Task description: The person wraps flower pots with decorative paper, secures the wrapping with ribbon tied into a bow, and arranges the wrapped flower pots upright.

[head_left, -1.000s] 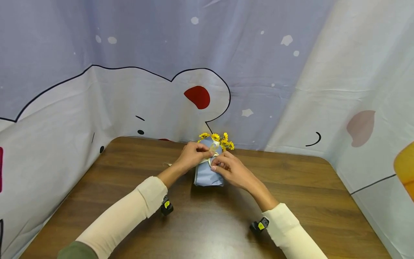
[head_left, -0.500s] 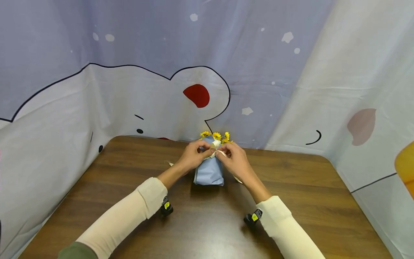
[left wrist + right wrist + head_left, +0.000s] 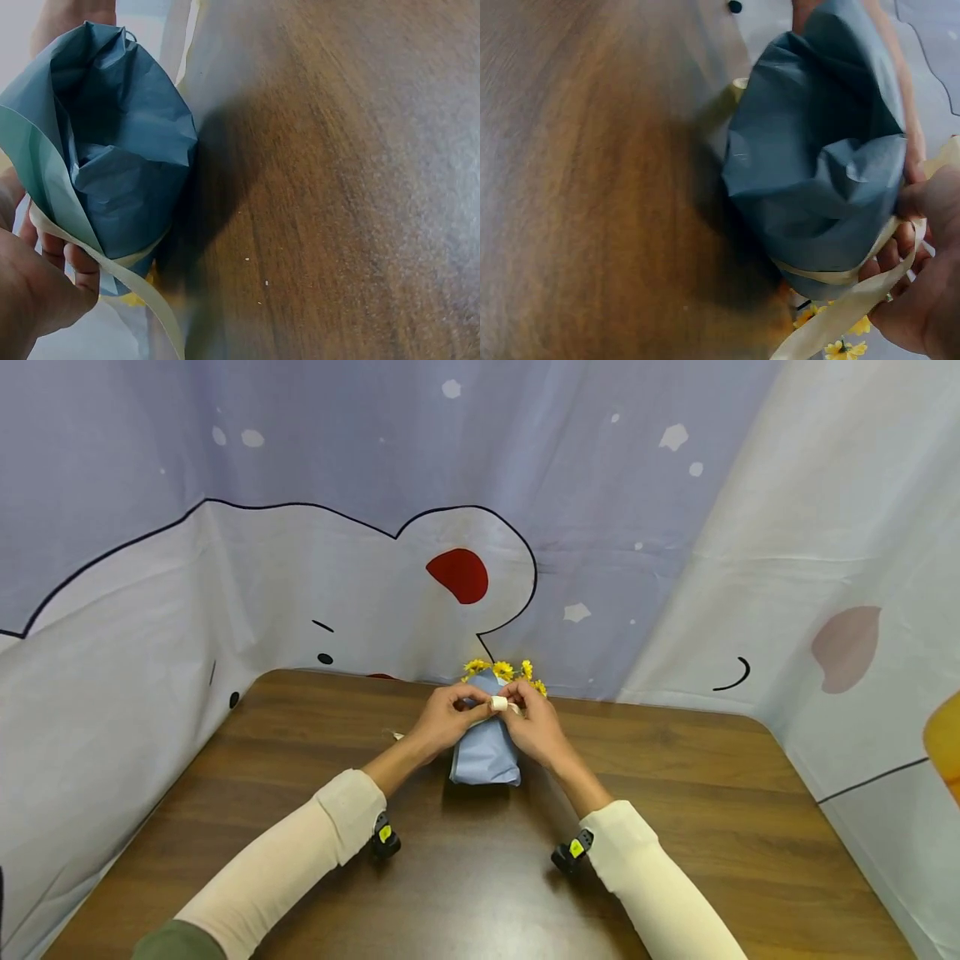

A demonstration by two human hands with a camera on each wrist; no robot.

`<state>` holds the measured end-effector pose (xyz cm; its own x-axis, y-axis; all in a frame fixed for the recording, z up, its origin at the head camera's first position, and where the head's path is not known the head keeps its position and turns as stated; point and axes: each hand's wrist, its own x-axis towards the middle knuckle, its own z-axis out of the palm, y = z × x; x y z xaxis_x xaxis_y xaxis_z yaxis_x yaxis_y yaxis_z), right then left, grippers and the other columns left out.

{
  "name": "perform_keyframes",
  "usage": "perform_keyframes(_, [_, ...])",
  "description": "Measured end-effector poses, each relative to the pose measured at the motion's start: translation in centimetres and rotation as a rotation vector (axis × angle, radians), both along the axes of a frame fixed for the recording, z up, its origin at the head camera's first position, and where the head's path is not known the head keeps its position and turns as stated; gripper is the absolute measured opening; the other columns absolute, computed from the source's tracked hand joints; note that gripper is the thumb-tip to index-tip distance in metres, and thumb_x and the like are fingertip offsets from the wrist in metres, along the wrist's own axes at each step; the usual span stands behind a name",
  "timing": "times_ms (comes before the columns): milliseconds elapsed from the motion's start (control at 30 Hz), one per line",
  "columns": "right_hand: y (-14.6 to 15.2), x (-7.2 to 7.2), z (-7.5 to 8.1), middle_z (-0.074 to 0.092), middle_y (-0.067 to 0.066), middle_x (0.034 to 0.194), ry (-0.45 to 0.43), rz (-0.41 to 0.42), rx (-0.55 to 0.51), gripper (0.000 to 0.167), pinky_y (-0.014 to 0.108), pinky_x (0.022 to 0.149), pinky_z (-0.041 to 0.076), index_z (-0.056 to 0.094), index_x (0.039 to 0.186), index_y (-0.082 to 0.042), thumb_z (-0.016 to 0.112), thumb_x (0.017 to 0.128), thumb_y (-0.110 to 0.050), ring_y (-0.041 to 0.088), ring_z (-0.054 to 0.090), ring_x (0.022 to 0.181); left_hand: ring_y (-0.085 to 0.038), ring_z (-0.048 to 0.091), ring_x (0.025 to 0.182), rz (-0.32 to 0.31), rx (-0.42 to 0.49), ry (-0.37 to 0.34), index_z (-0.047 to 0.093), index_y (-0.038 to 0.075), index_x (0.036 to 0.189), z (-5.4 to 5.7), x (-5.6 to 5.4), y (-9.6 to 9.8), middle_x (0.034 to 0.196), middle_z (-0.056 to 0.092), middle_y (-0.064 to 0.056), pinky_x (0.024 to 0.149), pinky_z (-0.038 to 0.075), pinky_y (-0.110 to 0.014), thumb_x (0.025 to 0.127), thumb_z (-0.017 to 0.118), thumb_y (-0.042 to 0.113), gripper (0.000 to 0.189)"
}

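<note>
A bouquet of yellow flowers (image 3: 502,670) lies near the table's back edge, wrapped in blue paper (image 3: 486,756). Around the wrap runs a cream ribbon (image 3: 499,702), with a small loop standing up between the two hands. My left hand (image 3: 442,720) pinches the ribbon on the left side of the bouquet. From the right, my right hand (image 3: 534,725) pinches it too, thumb and finger close to the left hand's fingertips. In the right wrist view a loose length of ribbon (image 3: 847,315) hangs past that hand. The wrap's open, crumpled bottom end faces both wrist cameras.
The brown wooden table (image 3: 480,893) spreads toward me and to both sides. A printed curtain (image 3: 360,585) stands right behind its back edge. A ribbon tail (image 3: 397,736) pokes out left of the bouquet, by the left wrist.
My right hand has moved up from the bouquet's lower right to the ribbon beside my left hand. The ribbon loop now stands between the fingertips. My left hand has barely moved.
</note>
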<state>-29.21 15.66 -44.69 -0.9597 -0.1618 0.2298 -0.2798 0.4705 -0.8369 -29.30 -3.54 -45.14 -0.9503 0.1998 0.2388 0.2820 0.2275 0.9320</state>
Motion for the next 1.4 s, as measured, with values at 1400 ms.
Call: perform_keyframes(1400, [-0.2,0.7,-0.4,0.081,0.013,0.115,0.102,-0.076,0.038,0.025,0.034,0.088,0.056,0.084,0.12,-0.007,0.071,0.101,-0.017,0.023,0.071,0.099,-0.009,0.056,0.077,0.101,-0.137,0.137,0.087,0.011,0.109,-0.8,0.6,0.0,0.097,0.082,-0.01,0.07,0.042,-0.022,0.103,0.085,0.019,0.01])
